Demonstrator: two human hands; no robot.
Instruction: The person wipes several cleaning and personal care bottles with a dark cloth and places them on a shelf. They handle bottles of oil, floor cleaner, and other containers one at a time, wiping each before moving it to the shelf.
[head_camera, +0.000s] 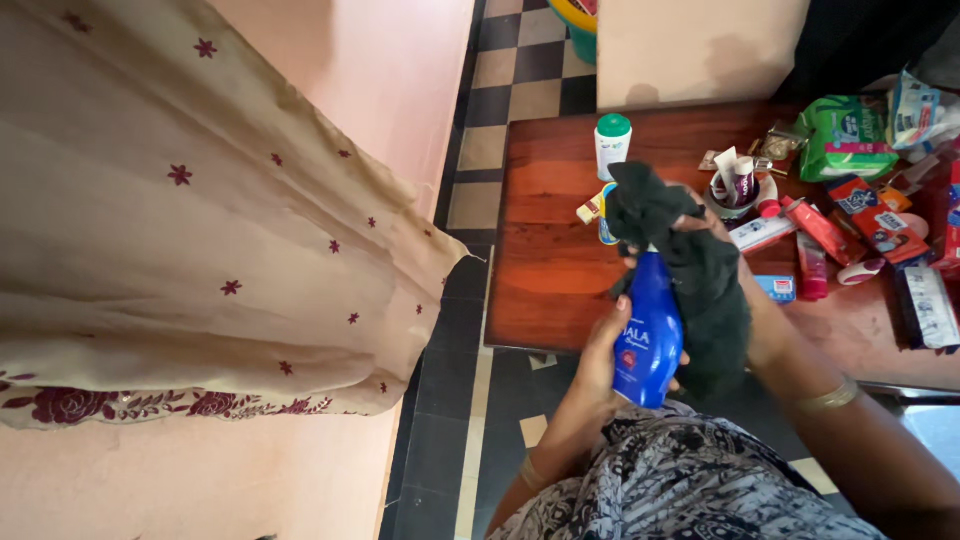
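Our left hand (603, 352) is wrapped around the lower body of a blue plastic bottle (649, 335), holding it upright in front of our patterned clothing, just off the near edge of the bench (545, 250). Our right hand (722, 262) is closed on a dark cloth (690, 262) that is draped over the bottle's top and hangs down its right side; a gold bangle (828, 397) sits on that wrist. Beyond the cloth, on the red-brown wooden bench, stands a white bottle with a green cap (612, 143). To the right lie a small cup holding tubes (738, 188), a green packet (845, 137) and red boxes (868, 215). On the left hangs a beige curtain with small maroon flowers (180, 220), above a checkered floor (520, 70).
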